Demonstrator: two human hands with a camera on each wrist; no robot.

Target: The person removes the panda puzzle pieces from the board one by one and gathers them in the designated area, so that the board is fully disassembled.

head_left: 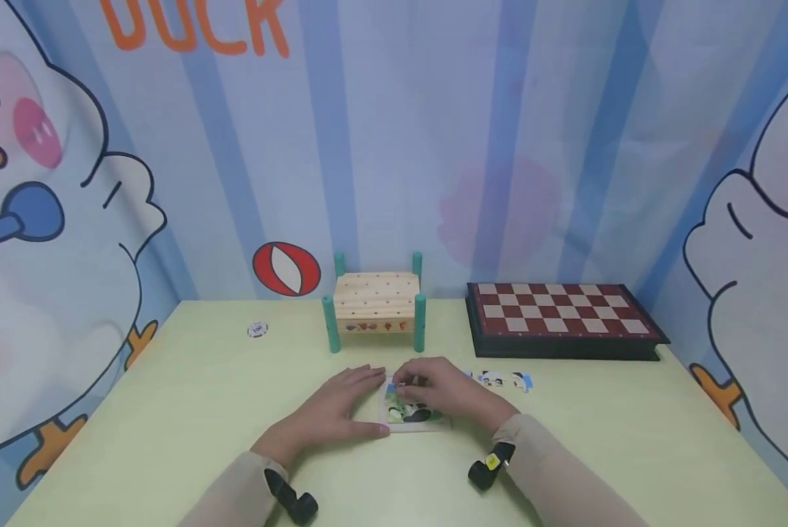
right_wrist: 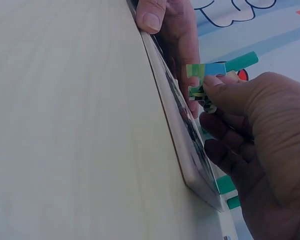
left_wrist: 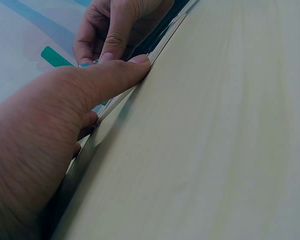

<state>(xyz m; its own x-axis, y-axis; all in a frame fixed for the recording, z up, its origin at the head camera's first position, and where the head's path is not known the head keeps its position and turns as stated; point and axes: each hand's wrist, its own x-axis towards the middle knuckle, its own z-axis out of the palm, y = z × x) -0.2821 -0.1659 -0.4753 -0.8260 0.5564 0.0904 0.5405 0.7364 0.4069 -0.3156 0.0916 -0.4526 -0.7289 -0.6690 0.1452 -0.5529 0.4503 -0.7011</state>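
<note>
A small jigsaw puzzle board (head_left: 407, 428) with a pale rim lies on the table in front of me, part of its picture filled in with green and black. My left hand (head_left: 328, 413) rests along its left side, thumb at the near corner and straight fingers by the far one. Over the board, my right hand (head_left: 443, 388) pinches a jigsaw piece (right_wrist: 215, 69) between thumb and fingertips. Blue, green and black show on that piece in the right wrist view. The right hand hides part of the board in the head view.
Several loose puzzle pieces (head_left: 493, 378) lie right of the board, partly behind the right wrist. Farther back stand a toy bed (head_left: 377, 293) with green posts and a chessboard case (head_left: 565, 348). A round chip (head_left: 258, 330) lies at the back left of the table (head_left: 203, 410).
</note>
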